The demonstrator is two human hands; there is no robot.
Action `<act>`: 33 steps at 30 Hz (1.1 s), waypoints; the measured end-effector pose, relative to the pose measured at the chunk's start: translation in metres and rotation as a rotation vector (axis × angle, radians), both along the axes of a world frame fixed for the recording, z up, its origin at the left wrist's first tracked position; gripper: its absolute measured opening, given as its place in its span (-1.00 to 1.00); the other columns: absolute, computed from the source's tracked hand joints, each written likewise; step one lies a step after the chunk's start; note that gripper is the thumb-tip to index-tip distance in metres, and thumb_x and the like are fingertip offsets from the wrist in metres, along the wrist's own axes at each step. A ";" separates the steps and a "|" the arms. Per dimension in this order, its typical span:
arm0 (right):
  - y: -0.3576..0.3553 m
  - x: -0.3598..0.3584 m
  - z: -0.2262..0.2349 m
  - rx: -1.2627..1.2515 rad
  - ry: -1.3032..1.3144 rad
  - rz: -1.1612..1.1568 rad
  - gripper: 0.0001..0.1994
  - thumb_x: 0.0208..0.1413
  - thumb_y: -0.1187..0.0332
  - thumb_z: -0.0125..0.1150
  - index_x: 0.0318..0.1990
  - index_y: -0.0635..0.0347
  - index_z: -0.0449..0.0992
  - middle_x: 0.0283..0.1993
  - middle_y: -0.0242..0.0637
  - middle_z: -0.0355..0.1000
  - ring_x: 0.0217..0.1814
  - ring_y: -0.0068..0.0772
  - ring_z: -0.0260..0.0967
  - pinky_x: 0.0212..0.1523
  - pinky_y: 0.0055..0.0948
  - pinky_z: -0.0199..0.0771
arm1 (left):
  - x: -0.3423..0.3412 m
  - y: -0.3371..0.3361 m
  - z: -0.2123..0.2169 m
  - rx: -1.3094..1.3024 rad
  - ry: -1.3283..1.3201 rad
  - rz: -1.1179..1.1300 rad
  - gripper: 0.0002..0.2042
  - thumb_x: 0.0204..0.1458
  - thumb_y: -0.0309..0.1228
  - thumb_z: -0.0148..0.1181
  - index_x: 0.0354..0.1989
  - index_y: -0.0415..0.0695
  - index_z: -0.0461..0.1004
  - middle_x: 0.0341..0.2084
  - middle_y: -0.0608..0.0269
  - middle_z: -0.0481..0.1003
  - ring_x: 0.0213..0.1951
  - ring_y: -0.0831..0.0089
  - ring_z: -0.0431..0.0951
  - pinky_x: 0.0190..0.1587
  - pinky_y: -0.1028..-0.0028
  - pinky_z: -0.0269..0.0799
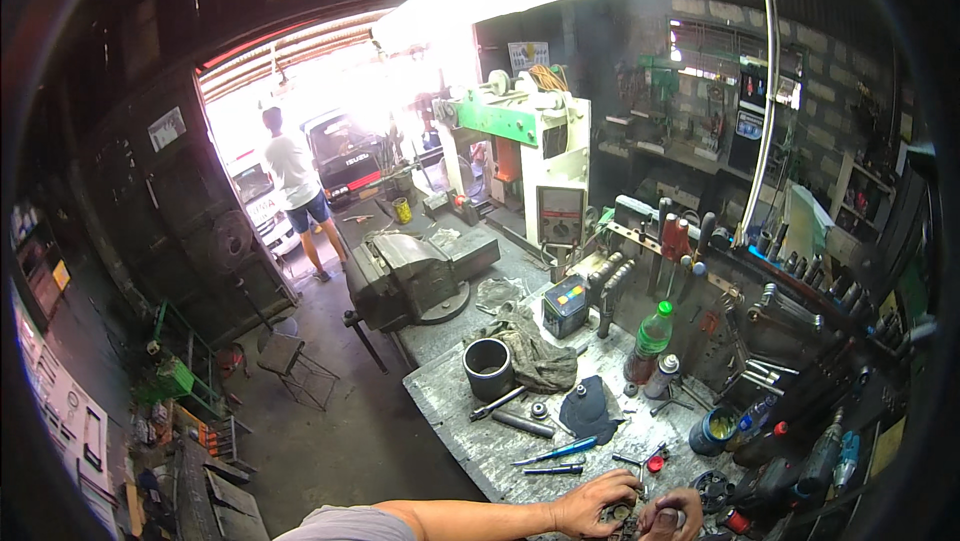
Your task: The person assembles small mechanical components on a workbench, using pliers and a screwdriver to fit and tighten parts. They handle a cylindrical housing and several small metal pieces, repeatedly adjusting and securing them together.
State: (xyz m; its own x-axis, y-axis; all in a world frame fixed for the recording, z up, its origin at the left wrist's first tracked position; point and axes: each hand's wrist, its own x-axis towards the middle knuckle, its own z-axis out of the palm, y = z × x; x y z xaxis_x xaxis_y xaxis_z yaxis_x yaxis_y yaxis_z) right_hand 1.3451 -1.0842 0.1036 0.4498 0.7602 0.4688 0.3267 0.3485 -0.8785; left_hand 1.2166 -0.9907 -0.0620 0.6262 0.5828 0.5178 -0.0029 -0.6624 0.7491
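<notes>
At the near edge of the workbench (440,399), my left hand (592,503) curls its fingers round a small round metal part (621,513) with an opening in it. Close beside it, my right hand (668,521) is closed on something whose pale rounded end shows between the fingers; its kind cannot be made out. Just beyond the hands are a small red cap (656,464) and a T-shaped metal tool. A blue-handled screwdriver (560,452) and a dark rod (553,470) lie further left. To the right of my right hand sits a dark round slotted part (712,489).
A large bench vise (415,276) stands at the far left of the bench. Nearer are a metal cylinder (488,369), a rag (535,353), a battery (565,309), a green-capped bottle (650,341) and a spray can (662,376). Tool racks line the right. A person (293,176) stands by the doorway.
</notes>
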 end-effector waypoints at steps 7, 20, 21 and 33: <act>0.038 0.048 0.023 -0.128 0.224 1.024 -0.46 0.31 -0.11 0.32 -0.47 0.21 0.44 -0.50 -0.27 0.41 -0.54 -0.44 0.27 -0.45 -0.41 0.22 | -0.005 -0.002 0.001 -0.050 0.024 -0.042 -0.47 -0.08 -0.29 0.47 0.13 -0.15 0.57 0.29 -0.11 0.50 0.38 -0.23 0.42 0.48 -0.03 0.34; 0.022 0.039 -0.001 -0.186 0.211 0.703 -0.72 0.22 0.27 0.19 -0.47 0.26 0.43 -0.49 -0.23 0.47 -0.48 -0.33 0.41 -0.41 -0.27 0.36 | -0.004 -0.002 0.013 -0.034 -0.011 -0.006 -0.42 -0.14 -0.14 0.51 0.09 -0.12 0.64 0.16 -0.11 0.58 0.18 -0.19 0.56 0.26 -0.06 0.53; 0.021 0.039 -0.005 -0.219 0.285 0.702 -0.73 0.22 0.29 0.19 -0.46 0.27 0.42 -0.48 -0.21 0.48 -0.47 -0.31 0.44 -0.40 -0.24 0.38 | -0.002 0.000 0.014 0.005 -0.012 0.020 -0.43 -0.14 -0.14 0.51 0.09 -0.11 0.64 0.16 -0.10 0.58 0.17 -0.19 0.57 0.26 -0.06 0.53; 0.007 0.032 -0.003 -0.128 0.450 0.548 -0.61 0.37 0.12 0.23 -0.36 0.26 0.37 -0.53 -0.28 0.29 -0.50 -0.46 0.23 -0.41 -0.40 0.30 | -0.038 0.012 0.023 -0.065 0.142 -0.144 -0.19 -0.08 -0.11 0.64 0.38 -0.07 0.45 0.54 -0.22 0.23 0.59 -0.30 0.18 0.60 -0.11 0.18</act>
